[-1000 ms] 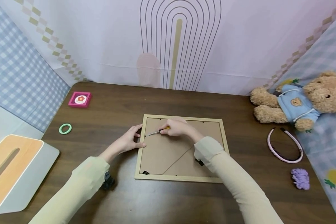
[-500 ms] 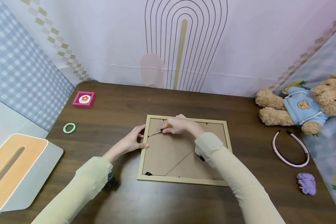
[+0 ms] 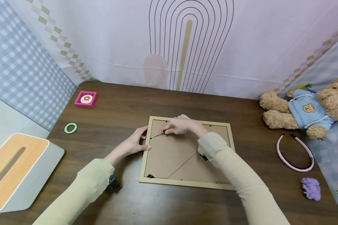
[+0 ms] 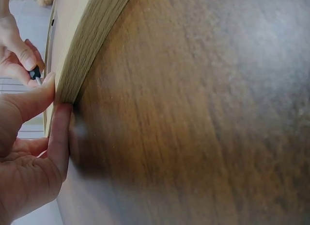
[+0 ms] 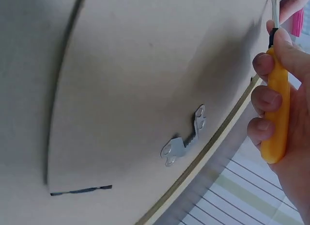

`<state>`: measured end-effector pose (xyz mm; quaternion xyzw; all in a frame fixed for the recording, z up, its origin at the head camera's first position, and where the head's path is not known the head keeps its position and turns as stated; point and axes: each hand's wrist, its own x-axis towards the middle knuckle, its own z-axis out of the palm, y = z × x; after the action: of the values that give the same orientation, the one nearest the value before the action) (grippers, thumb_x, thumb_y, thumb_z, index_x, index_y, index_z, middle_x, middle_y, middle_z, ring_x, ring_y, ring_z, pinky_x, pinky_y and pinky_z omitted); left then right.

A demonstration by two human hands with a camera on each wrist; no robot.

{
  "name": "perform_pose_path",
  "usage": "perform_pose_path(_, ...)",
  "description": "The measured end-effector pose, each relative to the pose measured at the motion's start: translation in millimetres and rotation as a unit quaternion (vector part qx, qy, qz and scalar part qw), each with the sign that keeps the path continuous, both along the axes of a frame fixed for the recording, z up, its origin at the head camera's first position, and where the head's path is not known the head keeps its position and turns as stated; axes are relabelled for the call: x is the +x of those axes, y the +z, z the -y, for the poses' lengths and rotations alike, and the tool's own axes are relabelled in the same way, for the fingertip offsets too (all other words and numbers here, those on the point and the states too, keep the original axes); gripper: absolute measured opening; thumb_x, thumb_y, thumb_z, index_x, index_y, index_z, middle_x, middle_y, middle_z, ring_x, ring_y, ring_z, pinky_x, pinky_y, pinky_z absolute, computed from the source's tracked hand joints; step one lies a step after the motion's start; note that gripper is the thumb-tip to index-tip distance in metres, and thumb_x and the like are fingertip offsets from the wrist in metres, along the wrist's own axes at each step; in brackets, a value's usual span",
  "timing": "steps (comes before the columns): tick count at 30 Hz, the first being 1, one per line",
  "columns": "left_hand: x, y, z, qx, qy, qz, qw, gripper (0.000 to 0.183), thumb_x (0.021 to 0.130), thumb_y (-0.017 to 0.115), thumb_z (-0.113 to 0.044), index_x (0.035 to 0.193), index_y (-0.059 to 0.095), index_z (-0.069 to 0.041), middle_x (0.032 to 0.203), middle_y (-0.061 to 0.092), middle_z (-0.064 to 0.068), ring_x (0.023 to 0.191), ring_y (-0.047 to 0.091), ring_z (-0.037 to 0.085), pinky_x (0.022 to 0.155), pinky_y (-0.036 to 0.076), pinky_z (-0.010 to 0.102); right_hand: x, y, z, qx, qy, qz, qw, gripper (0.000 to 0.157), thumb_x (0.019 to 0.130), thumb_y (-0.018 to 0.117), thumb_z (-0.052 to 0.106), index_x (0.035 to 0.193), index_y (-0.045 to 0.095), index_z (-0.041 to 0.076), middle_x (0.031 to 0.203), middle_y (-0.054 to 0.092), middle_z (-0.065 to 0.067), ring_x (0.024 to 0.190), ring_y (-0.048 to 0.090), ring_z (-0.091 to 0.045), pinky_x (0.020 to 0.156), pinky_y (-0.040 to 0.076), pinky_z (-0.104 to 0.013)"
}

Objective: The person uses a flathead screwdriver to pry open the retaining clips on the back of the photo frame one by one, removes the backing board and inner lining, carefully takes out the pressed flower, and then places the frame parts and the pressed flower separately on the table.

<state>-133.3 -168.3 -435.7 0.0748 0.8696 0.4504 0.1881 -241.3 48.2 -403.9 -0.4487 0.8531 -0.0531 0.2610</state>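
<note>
Beneath the right hand (image 3: 179, 125) gripping a screwdriver (image 5: 277, 108) lies the frame (image 3: 164, 157) the left hand (image 3: 133, 142) pinches.

Long, pale cream sleeves (image 3: 248, 187) are worn, softly creased and finished with wide, loose cuffs (image 3: 97, 172) tinged faintly green; at each cuff a small, black device (image 3: 112, 183) is seen.

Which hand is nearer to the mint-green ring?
Left: the left hand grips the picture frame, right of the mint-green ring; the right hand, holding the yellow-handled screwdriver over the frame's backing board, is farther right.
</note>
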Motion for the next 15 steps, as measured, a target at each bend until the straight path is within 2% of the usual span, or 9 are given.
perform_pose_path(7,-0.5,2.1,-1.2,-0.011,-0.002,0.001,0.9999,0.084,0.081,0.07,-0.008,0.145,0.018,0.005,0.147,0.023,0.026,0.119,0.047,0.039,0.105,0.036,0.05,5.3,2.0,-5.4,0.003,-0.025,0.005,1.0,0.032,0.093,0.053,0.037,0.124,0.06,0.032,0.13,0.058,0.007,0.06,0.033,-0.01,0.048,0.018,-0.025)
perform_pose_path(15,-1.8,-0.3,-1.3,-0.014,-0.006,-0.007,0.9999,0.084,0.08,0.071,-0.006,0.144,0.018,0.008,0.146,0.023,0.028,0.117,0.048,0.041,0.104,0.037,0.049,5.8,5.0,3.4,0.006,-0.032,-0.003,0.999,0.03,0.093,0.054,0.036,0.121,0.062,0.033,0.129,0.059,0.009,0.064,0.035,-0.009,0.052,0.022,-0.024)
